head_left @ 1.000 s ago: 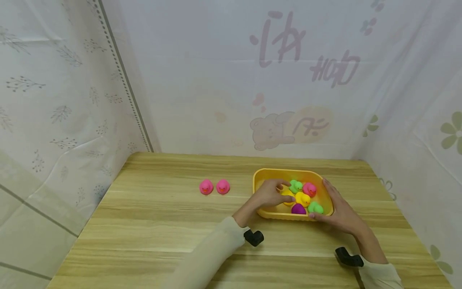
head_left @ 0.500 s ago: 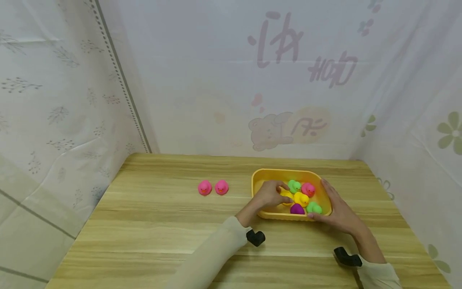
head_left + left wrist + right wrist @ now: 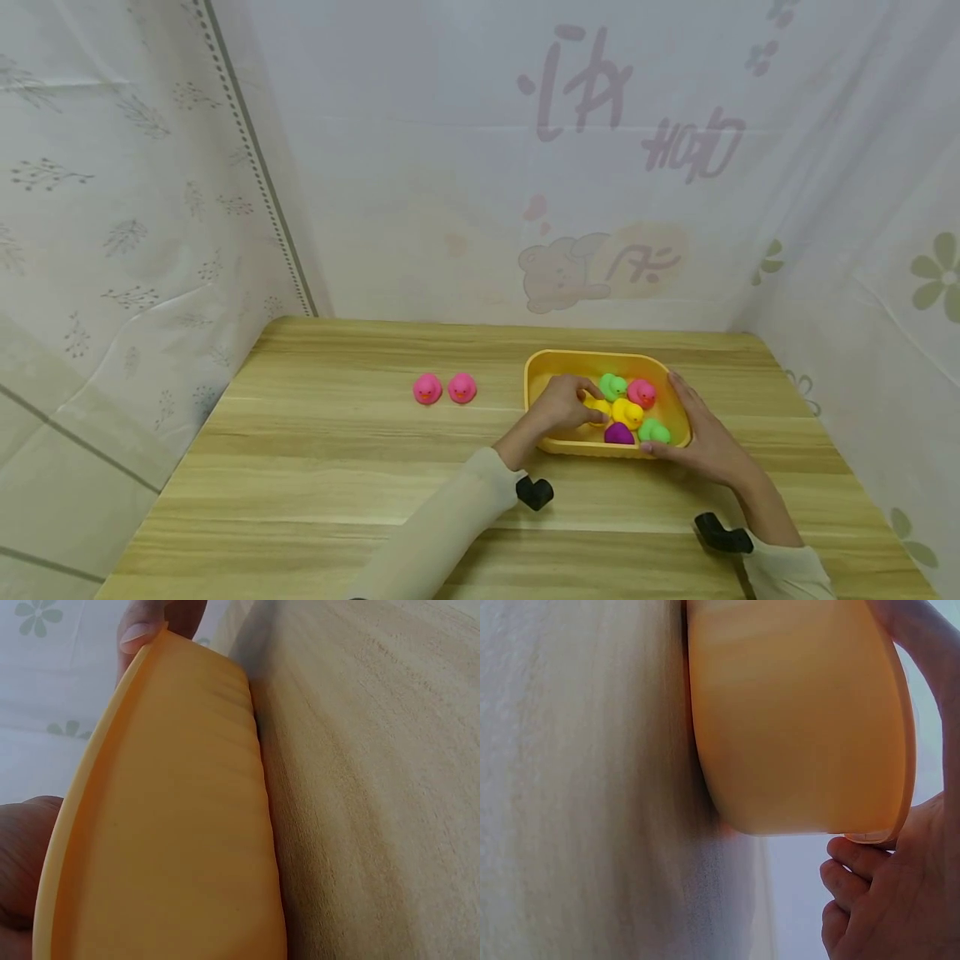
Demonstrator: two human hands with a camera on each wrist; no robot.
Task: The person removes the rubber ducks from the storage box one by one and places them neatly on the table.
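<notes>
In the head view my left hand [image 3: 558,404] reaches over the near left side into a yellow plastic basin [image 3: 570,362]. Its thumb and fingers pinch a yellow rubber duck [image 3: 598,410], partly hidden by the hand. My right hand [image 3: 712,446] grips the basin's right end, thumb over the near rim and fingers along the side. Inside also lie another yellow duck [image 3: 627,414], two green ducks [image 3: 612,387], a pink duck [image 3: 642,393] and a rounded purple toy [image 3: 619,434]. Both wrist views mostly show the basin's outer wall [image 3: 180,795].
Two pink ducks [image 3: 445,389] sit side by side on the wooden table [image 3: 337,467], left of the basin. Patterned white cloth [image 3: 420,167] hangs behind the table and along both sides. A black wrist mount [image 3: 535,493] juts from the left sleeve.
The hands and basin keep almost the same place. Only slight shifts of the whole head view appear, and the left forearm has edged a little to the right.
</notes>
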